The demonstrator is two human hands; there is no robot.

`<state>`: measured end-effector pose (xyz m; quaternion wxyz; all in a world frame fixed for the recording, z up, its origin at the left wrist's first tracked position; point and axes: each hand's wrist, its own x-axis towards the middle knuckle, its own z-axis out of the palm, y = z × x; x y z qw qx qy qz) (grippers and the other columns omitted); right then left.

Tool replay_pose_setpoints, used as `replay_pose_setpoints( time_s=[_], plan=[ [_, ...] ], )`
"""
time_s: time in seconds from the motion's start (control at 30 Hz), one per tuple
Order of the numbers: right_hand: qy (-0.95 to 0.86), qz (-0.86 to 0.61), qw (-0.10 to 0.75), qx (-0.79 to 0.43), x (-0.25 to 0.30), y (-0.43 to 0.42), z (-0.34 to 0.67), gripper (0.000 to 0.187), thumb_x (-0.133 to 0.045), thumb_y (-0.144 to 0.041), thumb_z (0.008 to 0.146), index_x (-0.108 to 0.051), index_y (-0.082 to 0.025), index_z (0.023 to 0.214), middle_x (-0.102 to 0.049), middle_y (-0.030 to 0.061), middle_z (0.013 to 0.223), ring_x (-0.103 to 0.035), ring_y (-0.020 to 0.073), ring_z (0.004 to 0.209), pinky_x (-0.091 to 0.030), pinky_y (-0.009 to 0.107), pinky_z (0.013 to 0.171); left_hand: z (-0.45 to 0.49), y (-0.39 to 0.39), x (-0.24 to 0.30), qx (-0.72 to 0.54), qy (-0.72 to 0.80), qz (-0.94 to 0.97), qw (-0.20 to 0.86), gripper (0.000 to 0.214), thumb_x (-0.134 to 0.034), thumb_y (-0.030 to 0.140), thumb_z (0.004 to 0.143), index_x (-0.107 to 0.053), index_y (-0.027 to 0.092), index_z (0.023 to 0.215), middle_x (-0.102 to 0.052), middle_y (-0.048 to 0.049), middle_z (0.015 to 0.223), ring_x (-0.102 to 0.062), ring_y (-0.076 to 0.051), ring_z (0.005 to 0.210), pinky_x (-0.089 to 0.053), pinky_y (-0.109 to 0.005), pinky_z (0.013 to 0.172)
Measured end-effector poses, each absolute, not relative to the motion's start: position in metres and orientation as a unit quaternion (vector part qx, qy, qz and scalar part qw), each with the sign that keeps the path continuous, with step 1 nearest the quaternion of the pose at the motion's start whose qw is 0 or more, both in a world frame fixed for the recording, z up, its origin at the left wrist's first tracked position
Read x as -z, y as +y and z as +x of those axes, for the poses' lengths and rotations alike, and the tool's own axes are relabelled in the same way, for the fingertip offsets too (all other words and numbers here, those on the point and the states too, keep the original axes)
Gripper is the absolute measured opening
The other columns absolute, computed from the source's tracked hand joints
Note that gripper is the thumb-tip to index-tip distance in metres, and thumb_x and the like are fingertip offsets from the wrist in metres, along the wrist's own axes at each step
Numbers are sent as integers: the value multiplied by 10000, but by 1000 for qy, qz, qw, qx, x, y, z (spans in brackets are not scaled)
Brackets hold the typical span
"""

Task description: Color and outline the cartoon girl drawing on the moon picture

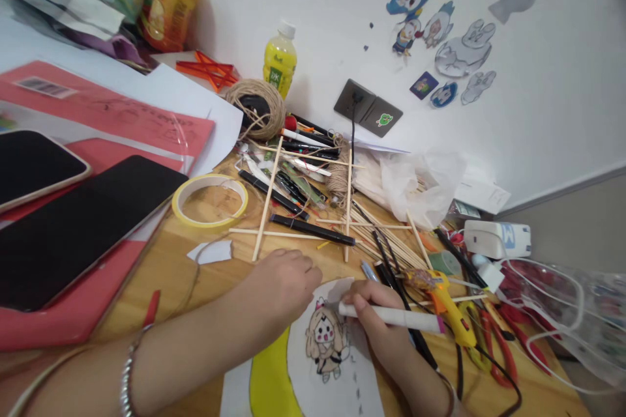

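My right hand (384, 322) grips a white marker (415, 318) with a pinkish-purple end, its other end over the drawing sheet. The white paper (362, 365) carries a colored cartoon figure (325, 339) with long pale hair and a pink crown. A broad yellow curved band (274, 374) runs down the left of the figure, and short dark marks lie to its right. My left hand (286, 280) rests at the sheet's upper left edge with fingers curled; whatever is under them is hidden.
Thin wooden sticks form a frame (268, 199) behind my hands, with a black marker (313, 229) across it. A yellow tape roll (210, 201) and a tablet (88, 228) lie left. On the right are a yellow glue gun (452, 313), scissors (499, 348) and cables. A drink bottle (280, 58) stands behind.
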<state>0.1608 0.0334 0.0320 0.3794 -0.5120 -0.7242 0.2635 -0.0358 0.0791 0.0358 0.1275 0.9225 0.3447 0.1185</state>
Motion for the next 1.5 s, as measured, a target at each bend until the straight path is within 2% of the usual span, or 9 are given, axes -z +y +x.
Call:
replay_pose_setpoints(
  time_s=[0.47,0.83,1.5],
  plan=[
    [-729,-524,366,-245,-32,33,160,333,-496,-295,868,-571,-197,559,-576,-7,486,-551,139,457,-418,230,457,-36,79,-30,-168,328,923,114,134,-572,84,792,-560,180,701,-618,-16,699,-579,-199,698,-425,-323,636],
    [-731,-527,352,-254,-34,33,160,343,-497,-336,879,-596,-193,584,-586,-2,499,-552,144,469,-432,243,478,-37,79,-33,-153,334,922,124,135,-554,81,795,-555,184,708,-620,-24,718,-581,-206,718,-436,-328,646],
    [-733,-526,353,-245,-32,33,162,348,-491,-336,886,-584,-197,580,-583,-7,504,-556,139,476,-429,238,475,-36,78,-33,-134,338,924,119,102,-628,109,775,-580,181,721,-643,-20,741,-601,-209,730,-438,-330,646]
  ],
)
